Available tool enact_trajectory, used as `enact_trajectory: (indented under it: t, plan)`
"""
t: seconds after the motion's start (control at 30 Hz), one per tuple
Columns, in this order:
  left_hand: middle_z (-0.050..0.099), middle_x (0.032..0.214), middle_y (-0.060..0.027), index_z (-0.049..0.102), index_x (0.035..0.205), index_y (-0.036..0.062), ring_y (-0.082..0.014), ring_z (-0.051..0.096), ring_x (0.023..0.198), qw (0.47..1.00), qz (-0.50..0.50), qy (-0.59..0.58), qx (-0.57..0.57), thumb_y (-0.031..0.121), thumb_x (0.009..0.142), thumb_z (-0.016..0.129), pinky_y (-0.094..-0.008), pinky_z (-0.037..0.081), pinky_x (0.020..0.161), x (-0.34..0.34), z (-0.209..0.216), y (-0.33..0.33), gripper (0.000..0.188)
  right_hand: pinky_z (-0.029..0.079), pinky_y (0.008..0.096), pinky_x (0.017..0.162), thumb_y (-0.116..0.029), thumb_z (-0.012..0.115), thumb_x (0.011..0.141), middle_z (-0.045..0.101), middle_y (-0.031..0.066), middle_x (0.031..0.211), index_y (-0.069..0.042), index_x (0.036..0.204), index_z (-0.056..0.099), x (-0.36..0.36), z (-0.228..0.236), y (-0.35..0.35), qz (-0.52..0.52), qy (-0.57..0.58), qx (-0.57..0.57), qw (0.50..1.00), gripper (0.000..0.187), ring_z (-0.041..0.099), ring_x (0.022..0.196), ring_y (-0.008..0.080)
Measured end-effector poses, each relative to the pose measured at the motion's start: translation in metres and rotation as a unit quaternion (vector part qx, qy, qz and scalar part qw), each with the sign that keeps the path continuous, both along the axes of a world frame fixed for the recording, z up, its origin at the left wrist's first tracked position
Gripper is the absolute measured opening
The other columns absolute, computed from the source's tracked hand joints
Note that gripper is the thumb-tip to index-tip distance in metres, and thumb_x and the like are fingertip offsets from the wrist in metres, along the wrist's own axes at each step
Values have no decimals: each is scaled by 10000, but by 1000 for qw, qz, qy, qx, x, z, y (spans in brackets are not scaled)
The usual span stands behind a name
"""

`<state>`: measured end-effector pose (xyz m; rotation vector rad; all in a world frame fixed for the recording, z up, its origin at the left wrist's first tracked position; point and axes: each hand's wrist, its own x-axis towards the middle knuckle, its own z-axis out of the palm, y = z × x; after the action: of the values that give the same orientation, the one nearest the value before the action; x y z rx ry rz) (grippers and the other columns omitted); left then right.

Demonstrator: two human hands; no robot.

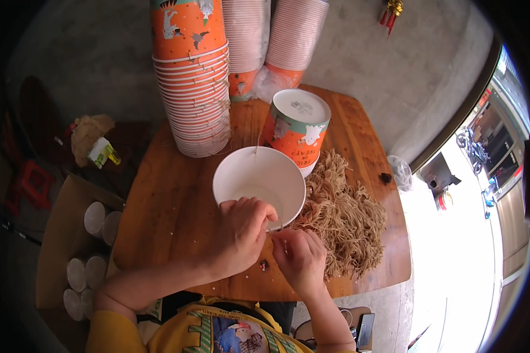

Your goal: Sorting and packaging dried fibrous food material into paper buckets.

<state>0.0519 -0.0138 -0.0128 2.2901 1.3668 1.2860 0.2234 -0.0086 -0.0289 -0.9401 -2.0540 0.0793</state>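
A white-lined paper bucket [259, 176] stands on the wooden table with its mouth tilted toward me. A piece of twine rises at its far rim. At its near right rim my left hand [245, 232] is closed, fingers pinched together by a short bit of twine [280, 225]. Just right of it, my right hand [300, 252] pinches the same twine between thumb and finger. The fingertips nearly meet, and the knuckles hide much of the twine. A tangled heap of tan twine [347, 220] lies right of the bucket.
Behind stands an upside-down orange paper bucket [294, 132]. A tall stack of buckets [194, 100] rises at the back left, with plastic-wrapped stacks [291, 35] behind. A cardboard box [56, 235] holding white-ended cylinders is on the left. A phone [365, 329] lies below the table.
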Motion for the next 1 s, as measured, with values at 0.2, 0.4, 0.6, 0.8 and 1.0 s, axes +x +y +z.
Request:
enact_trajectory:
  t: [0.2, 0.4, 0.6, 0.8, 1.0]
  plan:
    - [573, 879, 3, 526, 989, 123, -220, 568, 859, 998, -2, 57, -17, 143, 808, 721, -398, 363, 884, -25, -1, -3, 266, 501, 364, 661, -55, 714, 782, 567, 45, 831, -93, 935, 649, 30, 36, 19, 53, -69, -27, 996, 171, 580, 772, 241]
    - [539, 775, 14, 540, 769, 138, -186, 540, 804, 993, -48, 93, 61, 233, 794, 737, -384, 332, 881, -51, -3, -1, 221, 514, 355, 683, -94, 712, 782, 572, 31, 845, -95, 917, 642, 0, 46, 59, 147, -108, 24, 983, 151, 583, 802, 231]
    - [568, 731, 31, 549, 716, 133, -175, 553, 778, 997, 14, 70, 32, 210, 806, 702, -384, 350, 867, -58, 3, -11, 194, 526, 381, 630, -95, 700, 830, 605, 63, 819, -80, 911, 650, -38, 37, 49, 184, -49, -122, 974, 96, 635, 714, 276]
    - [593, 743, 5, 601, 763, 114, -190, 568, 799, 989, 127, 77, 6, 183, 773, 681, -389, 357, 879, -52, -5, -17, 106, 531, 390, 629, -73, 675, 844, 614, 79, 839, -78, 914, 641, -48, 34, 44, 164, -47, -118, 978, 78, 642, 730, 308]
    - [561, 761, -5, 584, 750, 109, -197, 555, 836, 992, 79, 99, -17, 152, 744, 641, -415, 340, 910, -62, -2, -18, 71, 520, 396, 706, -66, 668, 827, 617, 79, 858, -67, 878, 625, -41, 43, 54, 108, -79, -81, 988, 66, 627, 827, 301]
